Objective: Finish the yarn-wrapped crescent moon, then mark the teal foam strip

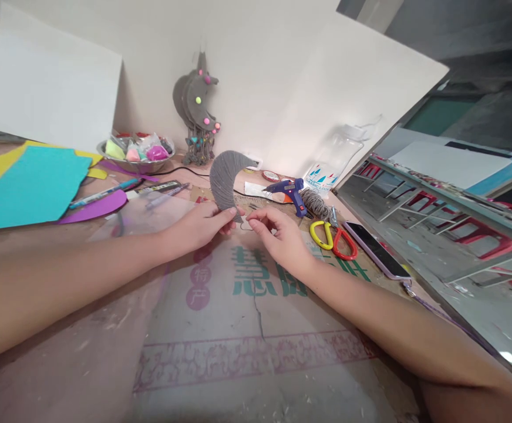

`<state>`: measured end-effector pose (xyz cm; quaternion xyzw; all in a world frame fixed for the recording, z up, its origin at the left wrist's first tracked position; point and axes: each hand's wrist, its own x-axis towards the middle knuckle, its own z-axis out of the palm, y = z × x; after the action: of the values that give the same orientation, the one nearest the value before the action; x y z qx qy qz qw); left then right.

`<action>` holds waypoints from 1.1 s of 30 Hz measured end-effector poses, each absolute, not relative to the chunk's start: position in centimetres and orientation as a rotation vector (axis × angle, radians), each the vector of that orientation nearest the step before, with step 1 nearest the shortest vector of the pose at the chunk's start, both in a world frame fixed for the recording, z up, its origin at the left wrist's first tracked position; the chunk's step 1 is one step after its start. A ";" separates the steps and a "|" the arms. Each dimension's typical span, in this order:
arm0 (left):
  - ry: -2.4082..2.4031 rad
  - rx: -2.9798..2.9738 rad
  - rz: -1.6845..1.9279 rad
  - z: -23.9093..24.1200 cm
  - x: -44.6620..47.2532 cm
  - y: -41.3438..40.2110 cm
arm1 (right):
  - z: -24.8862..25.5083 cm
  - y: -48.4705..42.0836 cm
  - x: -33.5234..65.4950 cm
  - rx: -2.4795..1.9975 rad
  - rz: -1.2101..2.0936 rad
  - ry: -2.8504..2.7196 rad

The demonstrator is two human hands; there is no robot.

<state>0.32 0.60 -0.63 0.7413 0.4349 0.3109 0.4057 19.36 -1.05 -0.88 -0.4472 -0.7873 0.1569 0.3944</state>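
Left hand (201, 226) gripping string-wrapped crescent (223, 181); right hand (279, 233) pinching thin strand (244, 229). Slack could unwind crescent's near tip.

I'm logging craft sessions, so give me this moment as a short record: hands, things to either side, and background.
Left hand: holds a grey cord-wrapped crescent near its lower end
Right hand: beside that lower end; its grip is unclear
To the right: blue glue gun, grey cord bundle, scissors with yellow and red handles, phone
To the left: turquoise sheet, metal bowl with colourful contents
Behind: decorated crescent, hanging upright
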 end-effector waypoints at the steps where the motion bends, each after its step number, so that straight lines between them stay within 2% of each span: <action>1: 1.120 1.870 0.774 -0.5 0.3 0.6 | -0.8 -1.0 19.3 -1.155 0.395 -1.975; 11: 1.036 2.016 0.758 -0.5 0.2 0.8 | -0.9 -0.6 19.6 -1.113 0.371 -2.062; 33: 1.098 1.948 0.742 -0.3 0.3 0.7 | 0.0 -0.3 21.1 -1.118 0.340 -1.949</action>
<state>0.34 0.67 -0.27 0.7639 0.4304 0.2911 0.3828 21.10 -0.32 0.02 -0.4461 -0.7780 0.1359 0.4209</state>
